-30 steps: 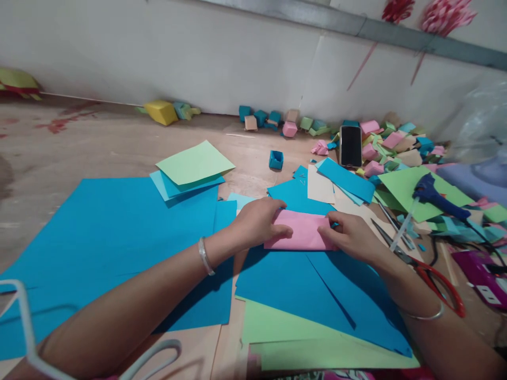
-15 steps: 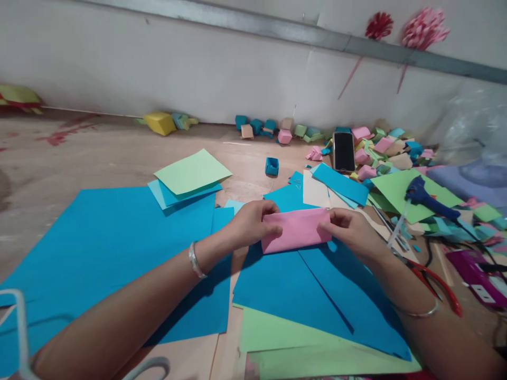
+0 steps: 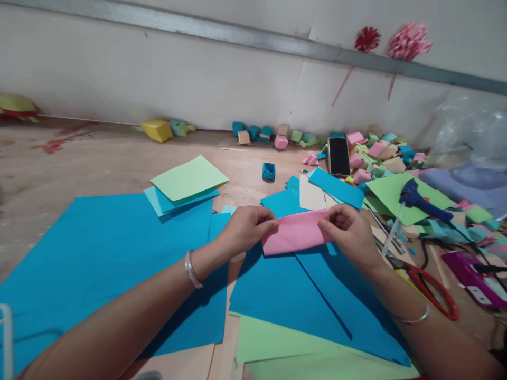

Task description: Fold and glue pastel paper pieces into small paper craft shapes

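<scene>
A folded pink paper [image 3: 295,232] is held between both hands just above the blue sheets. My left hand [image 3: 247,227] pinches its left end and my right hand [image 3: 350,232] pinches its right end. Under the hands lie overlapping blue sheets [image 3: 293,290] with light green sheets [image 3: 285,345] beneath them toward me. A large blue sheet [image 3: 99,253] spreads out to the left.
Red-handled scissors [image 3: 430,285] and a blue glue gun [image 3: 420,198] lie at the right. A phone [image 3: 338,155] sits among several small folded paper boxes [image 3: 368,153] by the wall. A green and blue paper stack [image 3: 186,182] and a small blue box [image 3: 268,171] lie beyond the hands.
Both hands have lifted the pink paper off the blue sheets and tilted it slightly; the view has shifted a little so everything sits lower and further left.
</scene>
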A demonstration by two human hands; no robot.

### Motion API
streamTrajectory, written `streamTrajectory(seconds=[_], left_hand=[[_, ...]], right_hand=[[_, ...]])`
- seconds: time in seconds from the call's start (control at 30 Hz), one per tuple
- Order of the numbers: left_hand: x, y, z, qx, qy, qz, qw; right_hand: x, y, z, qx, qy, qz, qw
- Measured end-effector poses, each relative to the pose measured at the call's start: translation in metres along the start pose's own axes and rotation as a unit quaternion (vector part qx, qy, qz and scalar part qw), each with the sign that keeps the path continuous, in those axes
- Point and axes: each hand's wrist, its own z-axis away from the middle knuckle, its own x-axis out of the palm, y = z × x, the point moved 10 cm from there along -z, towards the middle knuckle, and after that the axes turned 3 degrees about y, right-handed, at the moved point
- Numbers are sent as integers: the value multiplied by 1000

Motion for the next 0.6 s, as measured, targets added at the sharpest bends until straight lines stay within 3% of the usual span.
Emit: streamTrajectory(seconds=[0.13, 0.6], left_hand=[[1, 1, 0, 8, -2, 13, 1000], [3, 3, 1, 6, 0, 12, 1000]], right_hand=[[4, 5, 1, 29, -10, -57, 998], [-1, 8, 2, 44, 19, -12, 999]])
